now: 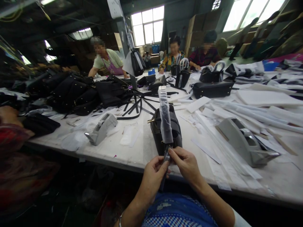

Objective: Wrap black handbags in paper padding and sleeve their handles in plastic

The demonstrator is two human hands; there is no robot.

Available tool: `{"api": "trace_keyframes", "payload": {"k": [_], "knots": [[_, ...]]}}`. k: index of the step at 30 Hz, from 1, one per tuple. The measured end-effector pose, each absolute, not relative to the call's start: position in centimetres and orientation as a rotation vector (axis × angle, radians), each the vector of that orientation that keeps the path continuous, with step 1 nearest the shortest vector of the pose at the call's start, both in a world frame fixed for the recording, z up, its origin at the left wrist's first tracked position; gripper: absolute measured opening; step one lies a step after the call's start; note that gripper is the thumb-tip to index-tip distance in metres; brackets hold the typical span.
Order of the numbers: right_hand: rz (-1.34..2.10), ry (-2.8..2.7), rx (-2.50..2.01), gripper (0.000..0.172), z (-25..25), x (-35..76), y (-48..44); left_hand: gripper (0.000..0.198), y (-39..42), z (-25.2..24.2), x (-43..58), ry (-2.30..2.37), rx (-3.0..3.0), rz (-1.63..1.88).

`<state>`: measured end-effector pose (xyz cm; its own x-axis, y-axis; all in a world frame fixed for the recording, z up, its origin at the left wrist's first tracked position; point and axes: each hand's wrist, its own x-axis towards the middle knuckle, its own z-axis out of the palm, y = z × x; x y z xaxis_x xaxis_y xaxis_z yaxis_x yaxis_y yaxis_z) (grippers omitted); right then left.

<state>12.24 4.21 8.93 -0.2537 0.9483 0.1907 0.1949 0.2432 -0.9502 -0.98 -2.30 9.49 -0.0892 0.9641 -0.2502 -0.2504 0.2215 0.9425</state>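
Observation:
A black handbag (155, 134) stands on the white table close to its front edge, straight ahead of me. Its handle (165, 113), covered in white wrapping, arches up over the bag. At the near side a dark strap (167, 154) with clear plastic on it runs down towards my lap. My left hand (156, 170) is closed round this strap, thumb on top. Just above and to the right, my right hand (184, 162) pinches the same strap near the end of the white wrapping. A gold-coloured zip pull (150, 120) sticks out on the bag's left side.
Grey tape dispensers stand left (101, 129) and right (246, 142). Black bags (73, 91) are heaped at the left, and black straps (139, 102) fan out behind my bag. White strips and sheets (236, 113) cover the right side. Co-workers (109, 60) stand across the table.

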Motion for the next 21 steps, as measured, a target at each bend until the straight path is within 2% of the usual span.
{"api": "trace_keyframes", "payload": {"k": [5, 10, 21], "knots": [[1.17, -1.55, -1.054, 0.036, 8.8, 11.8, 4.2, 0.033, -2.3, 9.5, -0.2, 1.198, 0.637, 1.252], [1.286, -1.465, -1.014, 0.035, 8.8, 11.7, 4.2, 0.042, -2.1, 9.1, 0.1, 1.199, 0.561, 1.279], [1.315, -1.521, -1.021, 0.035, 9.6, 13.3, 4.1, 0.037, -1.8, 8.9, -0.2, 1.401, 0.832, 1.341]]}}
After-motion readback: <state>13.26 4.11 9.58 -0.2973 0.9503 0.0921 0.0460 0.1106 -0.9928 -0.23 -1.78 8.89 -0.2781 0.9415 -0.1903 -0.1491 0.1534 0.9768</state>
